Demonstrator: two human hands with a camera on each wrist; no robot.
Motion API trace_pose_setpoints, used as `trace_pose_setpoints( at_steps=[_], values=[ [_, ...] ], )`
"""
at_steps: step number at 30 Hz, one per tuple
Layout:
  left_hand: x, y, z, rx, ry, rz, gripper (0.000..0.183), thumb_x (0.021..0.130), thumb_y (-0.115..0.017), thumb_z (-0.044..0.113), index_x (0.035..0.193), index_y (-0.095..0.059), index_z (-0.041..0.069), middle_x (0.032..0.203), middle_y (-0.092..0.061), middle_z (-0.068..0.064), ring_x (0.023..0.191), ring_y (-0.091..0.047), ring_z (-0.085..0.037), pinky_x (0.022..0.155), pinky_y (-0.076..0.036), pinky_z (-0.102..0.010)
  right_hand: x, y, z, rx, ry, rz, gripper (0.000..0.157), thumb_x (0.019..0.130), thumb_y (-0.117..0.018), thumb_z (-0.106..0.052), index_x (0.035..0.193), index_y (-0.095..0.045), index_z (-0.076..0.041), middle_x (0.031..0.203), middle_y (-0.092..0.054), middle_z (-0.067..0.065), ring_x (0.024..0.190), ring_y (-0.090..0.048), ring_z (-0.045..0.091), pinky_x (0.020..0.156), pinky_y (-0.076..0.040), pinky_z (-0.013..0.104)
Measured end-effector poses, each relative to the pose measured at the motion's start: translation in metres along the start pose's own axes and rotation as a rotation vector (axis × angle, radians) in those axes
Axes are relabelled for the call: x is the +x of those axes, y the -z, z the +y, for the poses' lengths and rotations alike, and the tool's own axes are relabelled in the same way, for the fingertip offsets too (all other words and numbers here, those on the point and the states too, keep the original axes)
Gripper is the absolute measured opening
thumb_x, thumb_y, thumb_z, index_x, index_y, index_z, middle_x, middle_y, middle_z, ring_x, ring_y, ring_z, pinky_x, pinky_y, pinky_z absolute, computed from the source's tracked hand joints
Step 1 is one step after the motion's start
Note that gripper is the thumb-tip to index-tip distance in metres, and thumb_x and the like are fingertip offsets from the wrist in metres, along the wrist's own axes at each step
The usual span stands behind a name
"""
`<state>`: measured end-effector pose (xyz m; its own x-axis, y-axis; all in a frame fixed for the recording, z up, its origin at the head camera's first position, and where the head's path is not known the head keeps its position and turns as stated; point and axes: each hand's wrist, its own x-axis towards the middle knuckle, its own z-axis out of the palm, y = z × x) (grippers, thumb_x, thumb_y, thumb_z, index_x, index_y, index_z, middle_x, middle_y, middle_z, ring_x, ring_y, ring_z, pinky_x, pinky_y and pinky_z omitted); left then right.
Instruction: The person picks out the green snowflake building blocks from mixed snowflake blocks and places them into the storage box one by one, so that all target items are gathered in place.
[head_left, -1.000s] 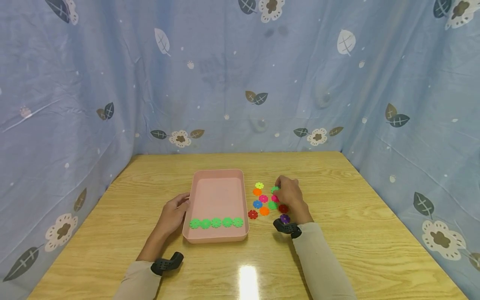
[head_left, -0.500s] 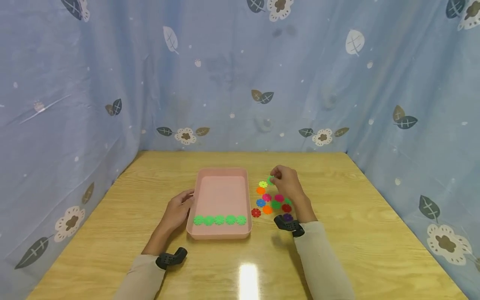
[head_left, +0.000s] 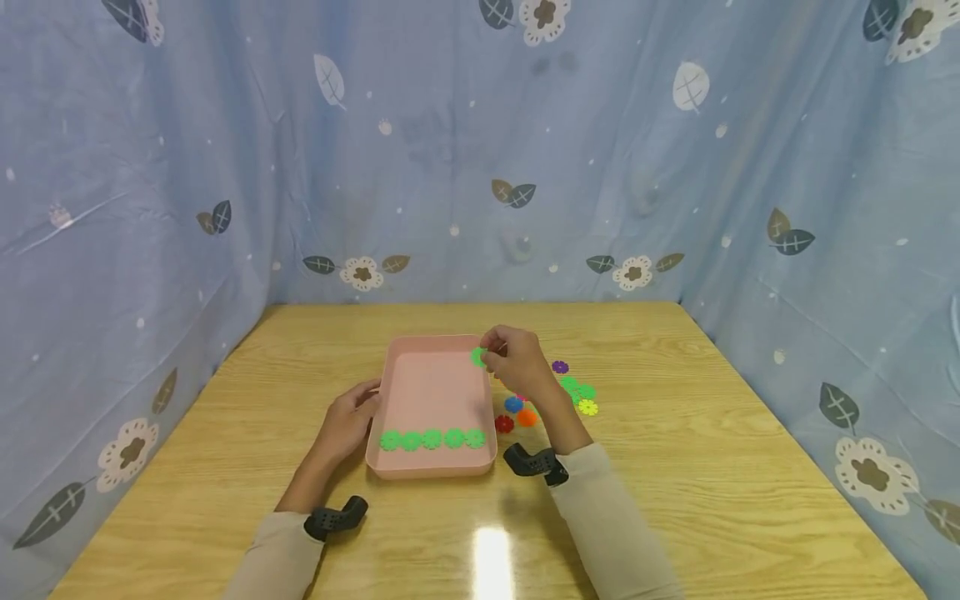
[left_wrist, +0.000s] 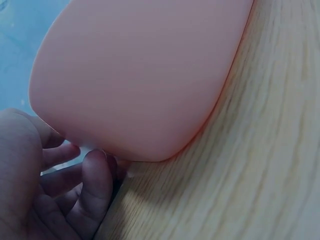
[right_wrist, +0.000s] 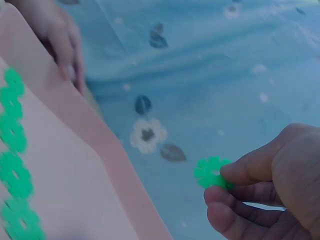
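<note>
A green flower-shaped disc (right_wrist: 209,171) is pinched between the thumb and fingers of my right hand (head_left: 519,360). In the head view that hand hovers at the far right corner of a pink tray (head_left: 438,396). Inside the tray, along its near edge, lies a row of several green flower discs (head_left: 432,439). My left hand (head_left: 351,425) touches the tray's left side from outside, its fingers loosely bent. In the left wrist view the thumb (left_wrist: 97,172) is close to the outer wall, and the other fingers are partly hidden.
Right of the tray lie more discs: red (head_left: 505,424), blue (head_left: 513,404), orange (head_left: 527,418), purple (head_left: 560,367) and yellow (head_left: 588,407), with several green ones (head_left: 577,390). My right forearm hides part of this group. A patterned blue curtain (head_left: 480,167) surrounds the wooden table (head_left: 637,517).
My right hand has lifted a green disc from the group and carried it left to the tray's far right corner. The left hand has stayed at the tray's side.
</note>
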<state>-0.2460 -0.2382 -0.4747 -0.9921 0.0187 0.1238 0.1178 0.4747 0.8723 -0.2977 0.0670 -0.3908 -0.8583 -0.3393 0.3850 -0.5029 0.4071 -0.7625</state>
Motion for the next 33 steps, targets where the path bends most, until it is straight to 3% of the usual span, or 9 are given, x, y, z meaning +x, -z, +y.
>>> trace_pose_setpoints(
  at_steps=[7, 12, 17, 21, 29, 33],
  values=[
    [0.003, 0.0, 0.001, 0.001, -0.006, 0.012, 0.047, 0.109, -0.044, 0.027, 0.151, -0.046, 0.006, 0.142, -0.057, -0.024, 0.127, -0.058, -0.041, 0.105, -0.048, -0.053, 0.0, -0.029, -0.024, 0.101, 0.076, -0.099, 0.008, 0.096, -0.061, 0.002, 0.102, -0.065, 0.0, 0.082, -0.067, 0.013, 0.075, -0.069, 0.038, 0.066, -0.061, 0.043],
    [0.003, 0.0, 0.0, -0.01, 0.001, 0.017, 0.047, 0.109, -0.044, 0.027, 0.152, -0.045, 0.007, 0.141, -0.057, -0.024, 0.127, -0.058, -0.041, 0.105, -0.048, -0.054, 0.002, -0.045, -0.025, 0.108, 0.115, -0.136, 0.008, 0.095, -0.059, 0.004, 0.101, -0.064, 0.002, 0.08, -0.067, 0.014, 0.07, -0.07, 0.034, 0.063, -0.061, 0.038],
    [0.003, 0.0, -0.003, 0.001, -0.007, 0.02, 0.047, 0.109, -0.044, 0.027, 0.151, -0.046, 0.006, 0.14, -0.058, -0.024, 0.128, -0.057, -0.042, 0.107, -0.046, -0.056, -0.001, -0.061, -0.017, 0.146, 0.025, -0.143, 0.006, 0.095, -0.062, 0.004, 0.098, -0.066, 0.001, 0.079, -0.067, 0.013, 0.072, -0.07, 0.038, 0.065, -0.062, 0.041],
    [0.001, 0.0, -0.005, 0.016, -0.014, 0.012, 0.046, 0.109, -0.044, 0.026, 0.151, -0.046, 0.007, 0.139, -0.059, -0.024, 0.129, -0.056, -0.042, 0.106, -0.046, -0.056, -0.005, -0.072, -0.014, 0.16, -0.064, -0.16, 0.005, 0.094, -0.064, 0.004, 0.098, -0.066, 0.002, 0.079, -0.066, 0.011, 0.073, -0.071, 0.036, 0.063, -0.061, 0.035],
    [0.0, 0.0, -0.006, 0.016, -0.033, 0.018, 0.046, 0.11, -0.044, 0.025, 0.151, -0.046, 0.005, 0.139, -0.059, -0.025, 0.129, -0.056, -0.044, 0.105, -0.048, -0.056, -0.005, -0.088, -0.013, -0.022, -0.181, -0.191, 0.006, 0.092, -0.065, 0.003, 0.091, -0.068, -0.002, 0.068, -0.061, 0.005, 0.057, -0.067, 0.017, 0.049, -0.05, 0.025],
    [0.002, 0.0, -0.005, 0.025, -0.04, 0.02, 0.046, 0.11, -0.044, 0.026, 0.151, -0.046, 0.005, 0.139, -0.059, -0.025, 0.129, -0.056, -0.043, 0.105, -0.048, -0.055, -0.003, -0.095, -0.013, -0.046, -0.221, -0.197, 0.005, 0.091, -0.067, 0.002, 0.089, -0.068, -0.003, 0.071, -0.062, 0.004, 0.055, -0.065, 0.016, 0.048, -0.051, 0.025]
  ],
)
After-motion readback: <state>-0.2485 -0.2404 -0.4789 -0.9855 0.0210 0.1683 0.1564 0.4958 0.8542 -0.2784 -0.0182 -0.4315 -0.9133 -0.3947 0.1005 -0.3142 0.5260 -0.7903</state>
